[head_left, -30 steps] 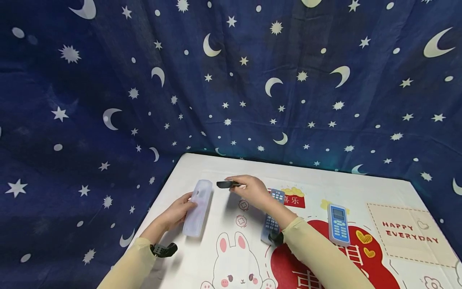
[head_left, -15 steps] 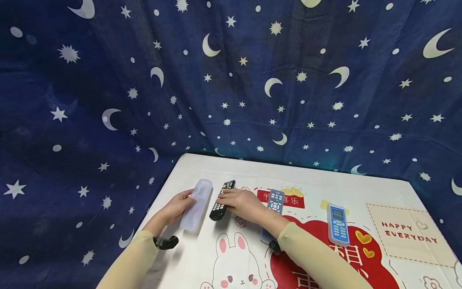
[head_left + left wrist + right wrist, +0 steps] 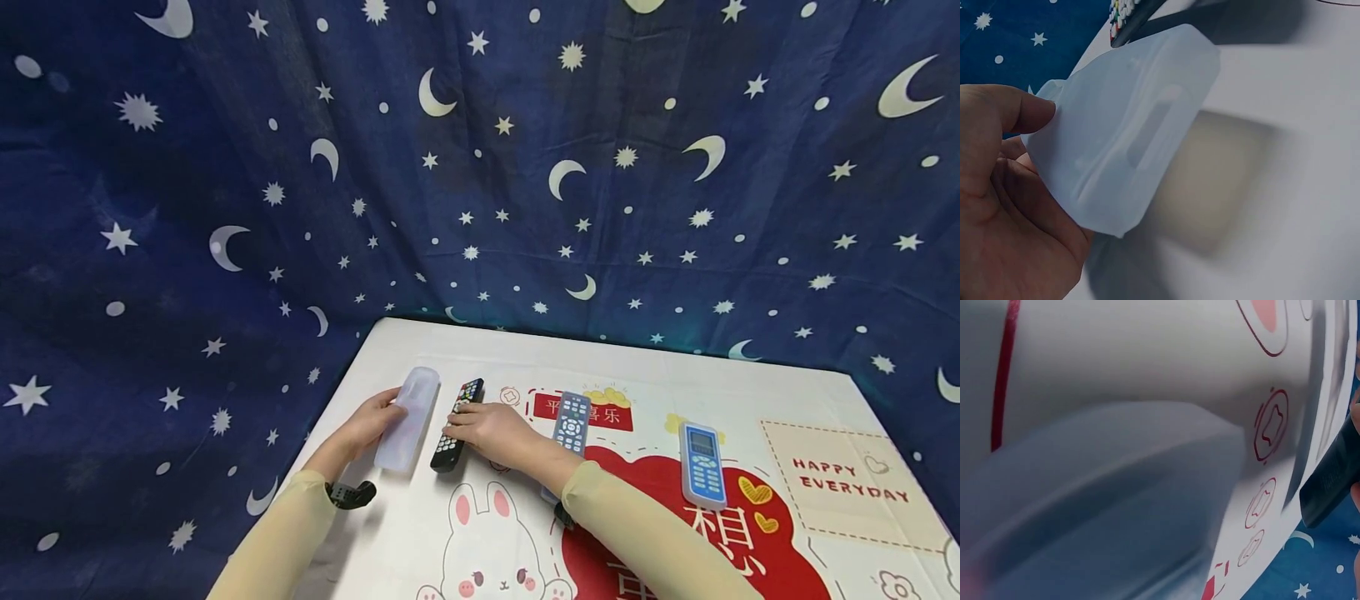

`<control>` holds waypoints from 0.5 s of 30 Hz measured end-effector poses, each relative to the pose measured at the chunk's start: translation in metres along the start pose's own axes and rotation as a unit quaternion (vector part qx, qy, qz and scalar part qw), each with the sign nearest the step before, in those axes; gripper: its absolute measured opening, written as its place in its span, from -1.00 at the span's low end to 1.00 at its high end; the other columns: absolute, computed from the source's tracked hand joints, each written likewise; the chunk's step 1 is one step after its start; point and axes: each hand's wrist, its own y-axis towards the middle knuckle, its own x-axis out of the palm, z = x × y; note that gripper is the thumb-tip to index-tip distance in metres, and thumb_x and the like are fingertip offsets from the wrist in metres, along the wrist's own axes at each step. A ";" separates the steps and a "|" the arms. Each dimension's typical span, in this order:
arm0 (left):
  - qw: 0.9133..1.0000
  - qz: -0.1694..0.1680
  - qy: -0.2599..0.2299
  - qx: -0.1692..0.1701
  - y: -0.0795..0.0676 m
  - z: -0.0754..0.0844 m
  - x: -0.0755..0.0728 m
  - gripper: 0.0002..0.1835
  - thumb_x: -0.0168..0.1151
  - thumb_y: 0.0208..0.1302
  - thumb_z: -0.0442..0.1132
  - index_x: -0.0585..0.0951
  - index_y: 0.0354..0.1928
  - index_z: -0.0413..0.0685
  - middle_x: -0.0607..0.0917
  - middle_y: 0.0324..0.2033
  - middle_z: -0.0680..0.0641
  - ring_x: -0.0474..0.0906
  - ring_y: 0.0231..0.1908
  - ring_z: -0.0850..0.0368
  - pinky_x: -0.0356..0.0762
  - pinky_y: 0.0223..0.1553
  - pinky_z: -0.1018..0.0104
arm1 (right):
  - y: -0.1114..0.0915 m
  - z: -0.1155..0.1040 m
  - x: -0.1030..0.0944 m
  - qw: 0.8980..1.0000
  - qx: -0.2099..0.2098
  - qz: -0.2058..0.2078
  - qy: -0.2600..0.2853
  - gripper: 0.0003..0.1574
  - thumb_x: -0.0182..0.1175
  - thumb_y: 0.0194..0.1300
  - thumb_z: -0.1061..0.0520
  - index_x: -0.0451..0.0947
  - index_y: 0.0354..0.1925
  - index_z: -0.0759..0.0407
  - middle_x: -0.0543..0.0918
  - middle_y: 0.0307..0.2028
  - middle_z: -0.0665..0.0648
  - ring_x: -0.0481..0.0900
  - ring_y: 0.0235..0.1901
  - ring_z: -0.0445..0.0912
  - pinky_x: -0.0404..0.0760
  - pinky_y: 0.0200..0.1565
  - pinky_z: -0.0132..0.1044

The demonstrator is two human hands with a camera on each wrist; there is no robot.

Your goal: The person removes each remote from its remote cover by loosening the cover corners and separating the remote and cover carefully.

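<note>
My left hand (image 3: pixel 371 423) pinches a translucent white silicone remote cover (image 3: pixel 411 417) by its left edge, thumb on top. The left wrist view shows the cover (image 3: pixel 1129 119) raised over the white surface, its shadow beside it. Just to its right, my right hand (image 3: pixel 495 431) grips a black remote control (image 3: pixel 446 457), button face up, fingers across its middle. The two items are close but apart. At the right edge of the right wrist view, one end of the black remote control (image 3: pixel 1329 481) shows between partly cropped fingers.
A grey-blue covered remote (image 3: pixel 573 415) lies under my right forearm, partly hidden by it. Further right rests a blue remote with a small screen (image 3: pixel 703 467). The printed white tablecloth (image 3: pixel 637 367) ends at a dark starry curtain (image 3: pixel 525 250).
My right hand has turned the black remote from edge-on to buttons up and brought it nearer me, beside the cover. My left hand has kept its grip, with the cover shifting slightly.
</note>
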 end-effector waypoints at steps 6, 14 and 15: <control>1.000 -0.003 0.003 -0.003 0.000 0.001 -0.001 -0.34 0.03 0.48 -0.32 0.15 0.55 -0.29 0.54 0.14 -0.35 0.57 -0.06 -0.07 0.62 -0.11 0.09 | 0.004 -0.001 0.006 1.000 -0.009 0.005 -0.027 -0.58 0.32 0.35 0.21 0.71 0.14 -0.07 0.72 0.11 -0.01 0.60 0.21 -0.04 0.53 0.24 -0.25; 1.000 -0.008 -0.004 -0.008 0.004 -0.002 0.003 -0.36 0.01 0.47 -0.35 0.17 0.54 -0.30 0.55 0.13 -0.34 0.58 -0.07 -0.06 0.63 -0.11 0.09 | 0.004 -0.002 0.016 0.998 -0.030 0.004 -0.049 -0.63 0.28 0.35 0.18 0.73 0.09 -0.08 0.73 0.07 0.01 0.62 0.16 -0.04 0.56 0.19 -0.26; 1.000 -0.011 -0.003 -0.008 0.004 -0.002 0.003 -0.36 0.01 0.47 -0.35 0.16 0.54 -0.30 0.54 0.14 -0.35 0.58 -0.06 -0.07 0.63 -0.10 0.09 | 0.004 -0.002 0.017 0.998 -0.033 0.002 -0.054 -0.63 0.28 0.34 0.17 0.73 0.08 -0.09 0.73 0.07 0.01 0.62 0.16 -0.05 0.56 0.19 -0.27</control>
